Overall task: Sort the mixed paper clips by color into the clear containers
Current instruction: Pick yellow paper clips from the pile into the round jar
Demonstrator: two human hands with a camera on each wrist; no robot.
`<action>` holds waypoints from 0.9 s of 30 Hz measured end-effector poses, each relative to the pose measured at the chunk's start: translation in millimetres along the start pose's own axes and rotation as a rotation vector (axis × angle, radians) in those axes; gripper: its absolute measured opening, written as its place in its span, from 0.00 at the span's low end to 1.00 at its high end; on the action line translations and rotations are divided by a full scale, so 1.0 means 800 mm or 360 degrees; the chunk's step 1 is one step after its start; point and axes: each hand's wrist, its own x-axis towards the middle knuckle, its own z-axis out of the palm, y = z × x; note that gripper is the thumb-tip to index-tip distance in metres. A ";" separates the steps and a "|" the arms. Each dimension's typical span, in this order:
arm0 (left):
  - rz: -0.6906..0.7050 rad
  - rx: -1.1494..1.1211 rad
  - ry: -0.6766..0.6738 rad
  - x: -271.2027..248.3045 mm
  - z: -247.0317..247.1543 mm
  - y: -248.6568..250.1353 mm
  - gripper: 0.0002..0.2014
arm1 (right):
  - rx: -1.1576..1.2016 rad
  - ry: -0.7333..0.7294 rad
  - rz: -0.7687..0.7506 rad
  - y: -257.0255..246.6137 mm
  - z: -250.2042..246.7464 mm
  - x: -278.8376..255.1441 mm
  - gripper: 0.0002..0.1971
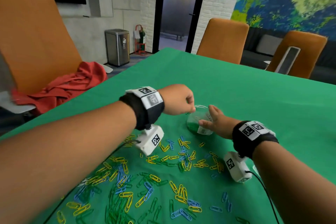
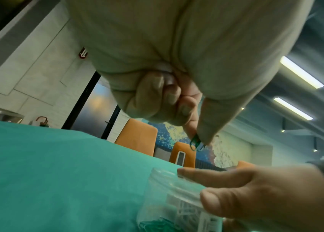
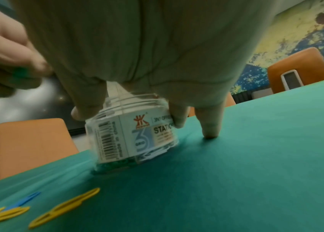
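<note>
The table [image 1: 236, 96] is covered by a green cloth and takes up most of the head view. Three orange chairs [image 1: 222, 41] stand around it, one at far left carrying a crumpled red cloth [image 1: 61, 87]. A steel waste bin [image 1: 117, 47] stands on the floor beyond the far left corner.

A loose spread of mixed paper clips [image 1: 145, 178], yellow, blue and green, lies across the near part of the table.

The left hand [image 1: 179, 101] is held over the far side of that spread, directly above the open mouth of the clear container [image 1: 199, 120]. Its fingers are curled in, with thumb and forefinger pinching two green paper clips [image 2: 196, 143].

The right hand [image 1: 215, 121] grips the container from the right, thumb on the near side and fingers wrapped round the wall; one finger reaches down to the cloth beside it.

The container stands on the table at centre, just beyond the far edge of the loose clips. It is a lidless clear jar with a printed label and barcode. Green clips [image 3: 113, 164] already lie in its bottom.
</note>
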 end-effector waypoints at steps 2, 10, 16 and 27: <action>-0.0022 0.0028 -0.0016 0.034 0.018 0.003 0.10 | 0.0010 -0.0001 0.0006 0.000 0.001 0.000 0.49; -0.0078 0.0256 -0.0247 0.091 0.057 0.010 0.09 | -0.0025 0.0050 -0.0035 0.000 0.001 -0.001 0.50; 0.0019 0.0135 -0.0274 0.090 0.047 0.014 0.06 | -0.0124 0.0079 -0.0106 0.005 0.003 -0.002 0.53; 0.0162 0.0186 -0.0175 0.052 0.024 0.014 0.12 | -0.0107 0.0104 -0.0031 0.007 0.007 0.008 0.56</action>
